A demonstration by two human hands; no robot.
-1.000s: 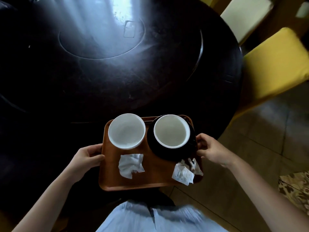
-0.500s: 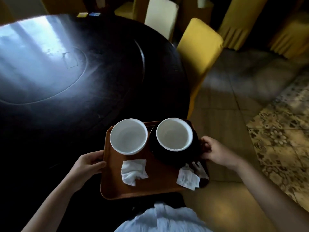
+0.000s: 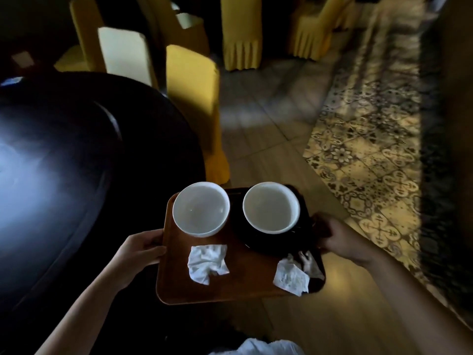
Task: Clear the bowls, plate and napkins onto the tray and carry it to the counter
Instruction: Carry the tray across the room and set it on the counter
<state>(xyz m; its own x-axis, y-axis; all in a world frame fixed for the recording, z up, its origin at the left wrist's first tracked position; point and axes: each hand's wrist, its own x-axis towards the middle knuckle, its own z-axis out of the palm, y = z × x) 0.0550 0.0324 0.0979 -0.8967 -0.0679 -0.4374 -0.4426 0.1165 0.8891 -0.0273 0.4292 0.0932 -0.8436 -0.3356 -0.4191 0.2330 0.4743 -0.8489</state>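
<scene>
Your left hand (image 3: 139, 252) has a grip on the left edge of the brown tray (image 3: 230, 285), and your right hand (image 3: 340, 240) has a grip on its right edge. On the tray's far left sits a white bowl (image 3: 201, 209); to its right a second white bowl (image 3: 270, 206) rests on a dark plate (image 3: 279, 240). A crumpled napkin (image 3: 207, 262) lies near the tray's middle, another napkin (image 3: 294, 274) at its near right corner. Left of the tray is the dark round counter (image 3: 64, 175); beyond the tray stands a yellow chair (image 3: 192, 98); right of it lies a patterned rug (image 3: 371, 149).
</scene>
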